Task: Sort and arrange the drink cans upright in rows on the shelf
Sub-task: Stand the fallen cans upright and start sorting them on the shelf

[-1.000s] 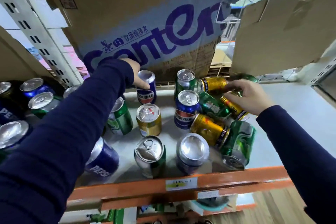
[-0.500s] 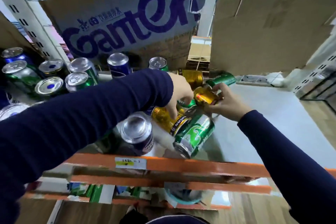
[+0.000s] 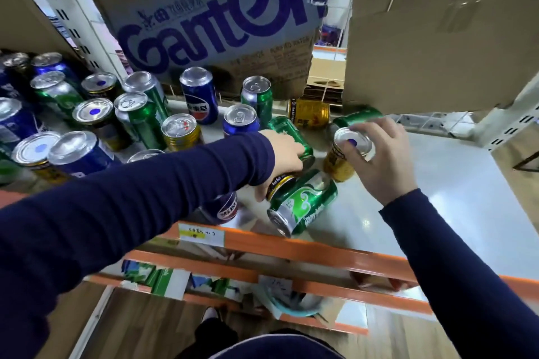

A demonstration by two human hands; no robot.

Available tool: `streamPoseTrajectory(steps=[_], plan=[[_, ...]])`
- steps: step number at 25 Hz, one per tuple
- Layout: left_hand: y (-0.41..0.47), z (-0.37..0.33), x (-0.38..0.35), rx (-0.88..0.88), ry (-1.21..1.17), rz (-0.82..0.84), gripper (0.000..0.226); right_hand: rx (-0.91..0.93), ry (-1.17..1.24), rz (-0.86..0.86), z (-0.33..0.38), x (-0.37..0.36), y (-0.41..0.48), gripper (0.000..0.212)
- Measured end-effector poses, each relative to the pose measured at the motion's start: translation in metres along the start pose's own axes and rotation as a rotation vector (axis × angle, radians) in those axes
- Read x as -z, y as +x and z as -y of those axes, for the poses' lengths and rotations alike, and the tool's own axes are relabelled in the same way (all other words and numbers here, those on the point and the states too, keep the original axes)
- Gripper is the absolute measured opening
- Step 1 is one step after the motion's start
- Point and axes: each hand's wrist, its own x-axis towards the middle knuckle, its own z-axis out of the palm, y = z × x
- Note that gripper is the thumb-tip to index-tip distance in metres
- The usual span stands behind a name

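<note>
Centre frame: right hand (image 3: 379,160) gripped tilted gold can (image 3: 338,165) by its rim, top toward camera; left hand (image 3: 284,154) curled round lying gold can (image 3: 278,184) directly beneath.

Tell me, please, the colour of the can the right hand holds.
Gold can, silver top with blue dot; head view.

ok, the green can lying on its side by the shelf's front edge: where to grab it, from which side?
Grip the green can round its mid-body, across the barrel, from above and the right. It lies on its side, one end toward the front edge, curved wall up. The left hand, gripping a Red Bull can, crowds its left; bare shelf lies right.
</note>
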Motion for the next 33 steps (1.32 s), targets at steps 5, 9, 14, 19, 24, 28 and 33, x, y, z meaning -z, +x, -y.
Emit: streamPoseTrajectory(steps=[5, 9, 14, 19, 24, 28, 33], plan=[[-0.01, -0.009, -0.003, 0.098, 0.045, -0.045, 0.082, 0.116, 0.386, 0.254, 0.008, 0.0, -0.04, 0.034], [-0.034, 0.001, 0.001, 0.249, -0.178, -0.183, 0.061, 0.112, 0.405, 0.704, -0.001, -0.009, -0.05, 0.09], [-0.048, -0.003, -0.005, 0.439, -0.372, -0.353, 0.071, 0.077, 0.429, 0.603, -0.007, -0.003, -0.056, 0.077], [-0.042, -0.025, -0.016, 0.521, -0.428, -0.263, 0.059, -0.23, 0.744, 0.377, -0.002, 0.027, -0.074, 0.07], [-0.045, -0.032, -0.025, 0.52, -0.499, -0.244, 0.071, -0.144, 0.491, 0.275, 0.016, 0.037, -0.068, 0.077], [-0.051, -0.033, -0.023, 0.432, -0.717, -0.343, 0.084, -0.153, 0.386, 0.28, 0.025, 0.023, -0.073, 0.079], [-0.054, -0.014, 0.0, 0.362, -0.763, -0.646, 0.043, -0.293, 0.703, 0.264, 0.01, 0.038, -0.061, 0.054]])
